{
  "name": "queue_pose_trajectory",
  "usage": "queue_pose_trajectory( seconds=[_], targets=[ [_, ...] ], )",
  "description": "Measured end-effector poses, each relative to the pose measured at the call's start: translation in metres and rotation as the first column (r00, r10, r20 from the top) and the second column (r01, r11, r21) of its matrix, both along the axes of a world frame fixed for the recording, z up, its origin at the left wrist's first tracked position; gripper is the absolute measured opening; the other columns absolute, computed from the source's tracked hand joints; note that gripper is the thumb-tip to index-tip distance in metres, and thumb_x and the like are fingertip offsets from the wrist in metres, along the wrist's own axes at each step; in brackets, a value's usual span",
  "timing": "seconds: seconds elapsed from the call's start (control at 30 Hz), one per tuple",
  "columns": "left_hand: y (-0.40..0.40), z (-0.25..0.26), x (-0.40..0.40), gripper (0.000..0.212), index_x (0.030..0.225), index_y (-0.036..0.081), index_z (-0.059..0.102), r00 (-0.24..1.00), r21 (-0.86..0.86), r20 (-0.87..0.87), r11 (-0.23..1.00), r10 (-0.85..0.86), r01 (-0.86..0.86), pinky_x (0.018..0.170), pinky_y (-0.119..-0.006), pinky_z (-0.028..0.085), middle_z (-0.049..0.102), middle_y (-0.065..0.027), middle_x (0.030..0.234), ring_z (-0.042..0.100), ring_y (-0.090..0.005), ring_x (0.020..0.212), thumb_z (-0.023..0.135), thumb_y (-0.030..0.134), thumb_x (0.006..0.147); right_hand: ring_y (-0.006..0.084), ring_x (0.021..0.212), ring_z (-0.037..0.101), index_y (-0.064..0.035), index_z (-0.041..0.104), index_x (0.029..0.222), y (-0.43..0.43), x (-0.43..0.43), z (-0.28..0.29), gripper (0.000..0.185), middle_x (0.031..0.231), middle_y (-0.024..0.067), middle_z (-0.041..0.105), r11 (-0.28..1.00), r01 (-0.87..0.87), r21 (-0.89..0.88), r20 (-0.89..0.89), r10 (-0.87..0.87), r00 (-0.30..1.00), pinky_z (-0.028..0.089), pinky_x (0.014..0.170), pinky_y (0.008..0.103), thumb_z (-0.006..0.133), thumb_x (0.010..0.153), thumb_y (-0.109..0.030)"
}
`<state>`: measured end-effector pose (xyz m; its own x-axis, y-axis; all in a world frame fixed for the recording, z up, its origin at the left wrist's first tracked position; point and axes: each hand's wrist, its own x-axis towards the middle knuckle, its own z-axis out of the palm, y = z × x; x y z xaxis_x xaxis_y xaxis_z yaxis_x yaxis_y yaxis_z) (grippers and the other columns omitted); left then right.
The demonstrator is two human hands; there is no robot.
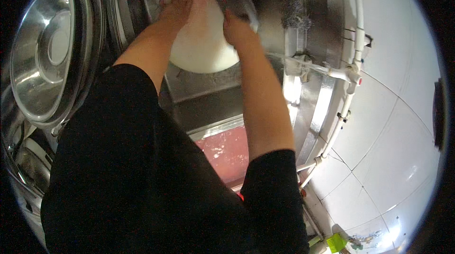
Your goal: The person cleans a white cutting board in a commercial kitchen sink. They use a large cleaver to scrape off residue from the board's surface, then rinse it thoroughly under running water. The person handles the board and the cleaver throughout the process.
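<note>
A round, whitish board point(204, 48) lies in a stainless steel sink point(199, 85), with a faint reddish patch near its far part. My left hand point(177, 7) rests on the far left of the board, its fingers spread and blurred. At the board's right side, my right hand point(240, 30) is closed on a broad, dark, flat blade that looks like a cleaver point(231, 0). The blade lies low over the board; whether it touches is not clear. Its handle is hidden in my hand.
Nested steel basins point(30, 58) stand at the left. A second compartment nearer me holds pinkish liquid point(227, 151). On the right are a metal scouring pad point(296, 14), a tap point(302, 64) on white pipes point(359, 37), and a tiled wall point(384, 140). A green object point(336, 242) is at lower right.
</note>
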<state>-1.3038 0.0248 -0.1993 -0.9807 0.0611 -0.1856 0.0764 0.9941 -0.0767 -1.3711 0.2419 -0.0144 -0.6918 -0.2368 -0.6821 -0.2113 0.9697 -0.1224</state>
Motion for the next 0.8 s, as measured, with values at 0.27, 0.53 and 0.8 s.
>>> queue_pose_trajectory(
  seconds=[0.27, 0.53, 0.8],
  targets=[
    [0.030, 0.073, -0.026, 0.073, 0.161, 0.006, 0.016, 0.833, -0.149, 0.494, 0.968, 0.250, -0.203, 0.121, -0.057, 0.020, 0.003, -0.0187, 0.169, 0.005, -0.0403, 0.155, 0.055, 0.025, 0.102, 0.0480, 0.113, 0.062, -0.0281, 0.035, 0.156, 0.065, 0.141, -0.016, 0.052, 0.125, 0.0296, 0.063, 0.970, 0.225, -0.093, 0.089, -0.216, 0.972, 0.049, 0.097, 0.0524, 0.038, 0.105, -0.039],
    [0.056, 0.117, 0.032, 0.141, 0.162, 0.007, 0.002, 0.687, -0.042, 0.622, 0.892, 0.376, -0.451, 0.124, -0.054, 0.015, -0.006, -0.0226, 0.167, 0.000, -0.0444, 0.154, 0.098, 0.031, 0.061, 0.0461, 0.103, 0.066, -0.0095, 0.033, 0.156, -0.008, 0.006, -0.018, 0.053, 0.118, 0.0286, 0.066, 0.992, 0.040, -0.120, -0.083, -0.050, 0.995, 0.052, 0.090, 0.0533, 0.033, 0.106, -0.026],
    [0.062, 0.107, 0.028, 0.140, 0.161, 0.003, 0.003, 0.664, -0.083, 0.587, 0.850, 0.463, -0.520, 0.121, -0.060, 0.019, -0.002, -0.0265, 0.166, 0.000, -0.0494, 0.152, 0.097, 0.036, 0.063, 0.0459, 0.117, 0.061, -0.0299, 0.030, 0.158, 0.044, 0.123, -0.008, 0.052, 0.130, 0.0295, 0.061, 0.988, 0.154, 0.010, 0.160, -0.154, 0.975, 0.047, 0.101, 0.0520, 0.031, 0.108, -0.043]
  ],
)
